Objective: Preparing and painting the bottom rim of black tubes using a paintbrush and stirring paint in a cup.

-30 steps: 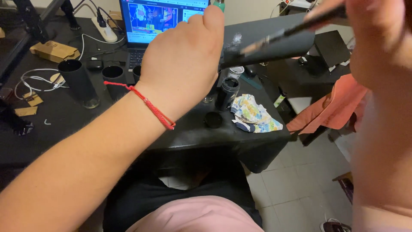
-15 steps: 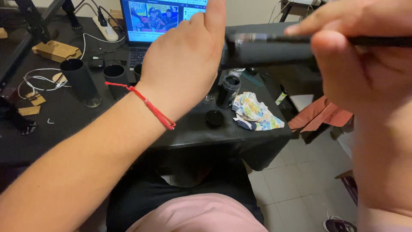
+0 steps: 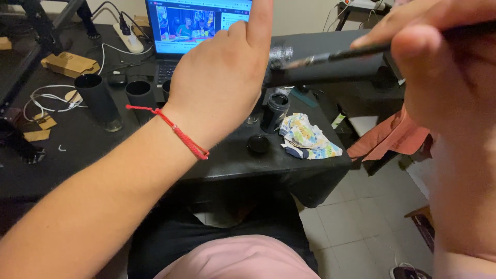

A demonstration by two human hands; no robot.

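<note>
Black matte counter [image 3: 77, 155] with a lit laptop [image 3: 199, 26] at the back; left hand [image 3: 217, 93] raised close to the camera, fingers closed around a dark painted tube [image 3: 330, 70] to steady it; right hand [image 3: 444, 77] pinching a thin brush [image 3: 330, 56], bristles on the tube; open paint jar [image 3: 274, 111], stained rag [image 3: 307, 137], loose lid [image 3: 258, 143] just below

Dim indoor light — blurred foreground

Matt black tube [image 3: 330, 64]; crumpled printed cloth [image 3: 307, 137]
</note>
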